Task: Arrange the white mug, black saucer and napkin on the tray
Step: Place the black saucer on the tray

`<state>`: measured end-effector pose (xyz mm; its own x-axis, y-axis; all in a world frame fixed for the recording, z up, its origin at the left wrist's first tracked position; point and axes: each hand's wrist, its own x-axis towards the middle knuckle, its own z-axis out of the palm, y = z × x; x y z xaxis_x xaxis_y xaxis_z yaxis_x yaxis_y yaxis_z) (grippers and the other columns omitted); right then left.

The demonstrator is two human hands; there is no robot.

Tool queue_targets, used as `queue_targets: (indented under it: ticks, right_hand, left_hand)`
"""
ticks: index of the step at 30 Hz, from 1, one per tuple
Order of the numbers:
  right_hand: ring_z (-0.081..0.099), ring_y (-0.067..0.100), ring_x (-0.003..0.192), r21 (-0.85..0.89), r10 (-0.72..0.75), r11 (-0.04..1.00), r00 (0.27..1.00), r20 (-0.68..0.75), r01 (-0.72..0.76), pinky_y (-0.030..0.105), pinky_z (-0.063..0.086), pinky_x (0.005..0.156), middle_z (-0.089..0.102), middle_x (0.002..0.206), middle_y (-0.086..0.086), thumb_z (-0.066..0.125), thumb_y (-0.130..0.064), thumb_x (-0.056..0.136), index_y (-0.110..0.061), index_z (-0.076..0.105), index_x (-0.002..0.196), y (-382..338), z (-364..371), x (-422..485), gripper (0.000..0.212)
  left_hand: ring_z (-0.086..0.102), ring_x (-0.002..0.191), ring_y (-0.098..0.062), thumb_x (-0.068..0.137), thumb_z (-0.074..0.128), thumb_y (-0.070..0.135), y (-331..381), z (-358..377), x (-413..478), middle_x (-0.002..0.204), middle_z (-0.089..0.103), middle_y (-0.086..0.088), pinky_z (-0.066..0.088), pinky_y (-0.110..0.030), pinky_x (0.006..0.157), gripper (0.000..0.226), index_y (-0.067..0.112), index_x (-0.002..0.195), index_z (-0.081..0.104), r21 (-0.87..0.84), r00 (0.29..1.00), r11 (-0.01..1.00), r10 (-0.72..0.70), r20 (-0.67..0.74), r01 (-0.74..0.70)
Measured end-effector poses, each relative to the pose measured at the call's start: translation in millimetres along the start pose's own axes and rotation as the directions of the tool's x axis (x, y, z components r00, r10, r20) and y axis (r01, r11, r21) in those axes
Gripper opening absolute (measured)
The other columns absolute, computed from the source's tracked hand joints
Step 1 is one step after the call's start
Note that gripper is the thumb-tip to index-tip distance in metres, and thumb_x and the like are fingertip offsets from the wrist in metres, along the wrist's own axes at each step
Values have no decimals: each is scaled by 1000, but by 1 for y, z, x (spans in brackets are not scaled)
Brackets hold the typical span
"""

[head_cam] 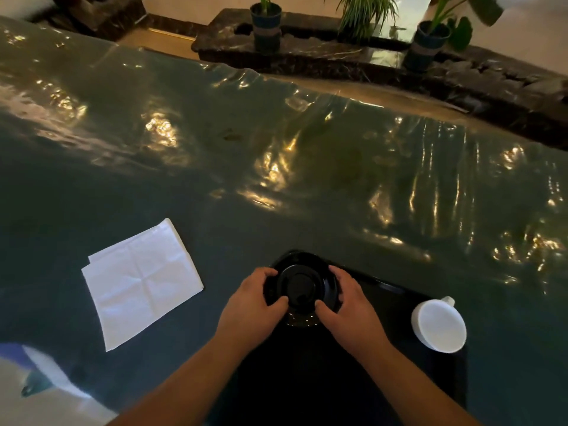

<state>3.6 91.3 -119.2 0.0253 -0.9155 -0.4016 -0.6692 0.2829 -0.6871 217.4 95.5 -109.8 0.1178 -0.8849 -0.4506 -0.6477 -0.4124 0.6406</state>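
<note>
The black saucer (302, 284) is held between both hands over the far left part of the black tray (393, 302). My left hand (250, 305) grips its left rim and my right hand (347, 305) grips its right rim. Whether the saucer touches the tray I cannot tell. The white mug (439, 325) stands at the tray's right edge, its handle pointing away from me. A white folded napkin (141, 282) lies flat on the table, to the left of the tray.
The table (276, 179) wears a glossy dark green plastic cover with wrinkles and light reflections. Behind its far edge a dark stone ledge holds potted plants (266, 26). A white and blue shape (37, 376) sits at the near left corner.
</note>
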Motion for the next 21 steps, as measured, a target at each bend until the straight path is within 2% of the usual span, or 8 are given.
queue_targets:
  ticks: [5, 8, 12, 14, 16, 18, 20, 21]
  right_hand:
    - [61, 15, 121, -21, 51, 999, 999, 8, -50, 42, 54, 99, 51, 150, -7, 71, -51, 82, -43, 33, 152, 17, -10, -4, 81]
    - [66, 14, 109, -36, 64, 997, 998, 16, -63, 37, 56, 91, 57, 141, -8, 68, -53, 81, -46, 31, 150, 22, -13, -6, 79]
    - [69, 16, 103, -35, 72, 997, 997, 21, -71, 39, 56, 93, 55, 145, -9, 64, -56, 77, -47, 28, 152, 25, -14, -8, 83]
    - [69, 18, 106, -40, 78, 996, 996, 31, -77, 41, 56, 96, 52, 149, -8, 59, -62, 73, -46, 26, 154, 26, -14, -7, 89]
    - [68, 19, 109, -42, 75, 996, 996, 42, -73, 41, 56, 98, 51, 152, -7, 60, -61, 74, -46, 24, 156, 24, -13, -7, 91]
    - [63, 21, 122, -67, 63, 996, 998, 18, -61, 39, 52, 103, 44, 159, -5, 66, -53, 81, -42, 23, 159, 19, -14, -7, 89]
    - [52, 23, 137, -133, 33, 990, 997, -63, -41, 39, 47, 106, 37, 163, -2, 69, -41, 90, -34, 25, 161, 13, -15, -6, 84]
    - [51, 24, 136, -152, 13, 988, 994, -107, -30, 40, 47, 104, 38, 161, 0, 69, -37, 92, -30, 29, 160, 8, -16, -4, 79]
  left_hand:
    - [65, 96, -1, 78, 68, 53, 13, 15, -3, 117, 64, 18, 58, -32, 82, 51, 50, 126, 49, 20, 997, 999, 31, 73, -32]
    - [66, 95, -5, 79, 67, 53, 18, 19, -2, 121, 63, 14, 58, -33, 81, 56, 46, 131, 49, 41, 995, 998, 44, 89, -48]
    - [64, 115, -14, 84, 66, 53, 20, 21, -1, 152, 46, 14, 57, -38, 90, 61, 45, 139, 42, 111, 990, 987, 105, 96, -116]
    - [63, 117, -14, 86, 65, 53, 18, 19, 1, 158, 40, 15, 56, -36, 91, 62, 44, 142, 41, 111, 990, 987, 103, 93, -113]
    - [64, 116, -12, 86, 65, 52, 14, 17, 2, 158, 40, 15, 57, -36, 90, 62, 43, 143, 41, 94, 992, 991, 90, 85, -97]
    - [67, 104, -8, 87, 65, 50, 11, 12, 0, 151, 47, 16, 58, -34, 84, 57, 43, 140, 44, 83, 994, 991, 98, 55, -102]
    - [66, 90, -6, 89, 64, 47, 7, 2, -1, 139, 55, 15, 53, -28, 75, 47, 41, 133, 51, 83, 993, 990, 115, -20, -113]
    - [63, 89, -6, 89, 64, 46, 4, -6, -1, 135, 57, 14, 50, -28, 74, 42, 40, 129, 53, 87, 992, 991, 110, -60, -104]
